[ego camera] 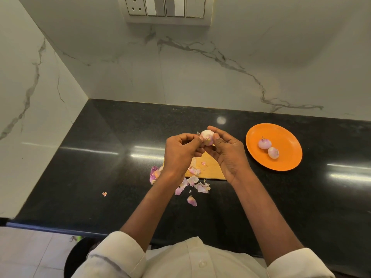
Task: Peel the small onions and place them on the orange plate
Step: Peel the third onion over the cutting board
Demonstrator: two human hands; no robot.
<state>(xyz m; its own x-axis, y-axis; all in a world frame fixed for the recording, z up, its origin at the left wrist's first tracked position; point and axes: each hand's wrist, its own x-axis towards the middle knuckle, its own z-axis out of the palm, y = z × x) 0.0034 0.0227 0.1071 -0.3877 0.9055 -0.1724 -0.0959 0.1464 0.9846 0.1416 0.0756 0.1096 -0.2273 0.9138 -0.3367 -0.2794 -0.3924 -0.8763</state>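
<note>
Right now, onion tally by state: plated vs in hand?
Onions on the orange plate: 2, one at and one at
Onion in hand, held between left hand and right hand: 1
Total: 3

Black granite counter (100, 157) w/ light glare, white marble walls (180, 73), switch panel (166, 9), tiled floor (30, 253)

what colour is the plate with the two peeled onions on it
Orange, plain with no pattern; the plate shows clearly at right on the black counter in the head view.
</note>
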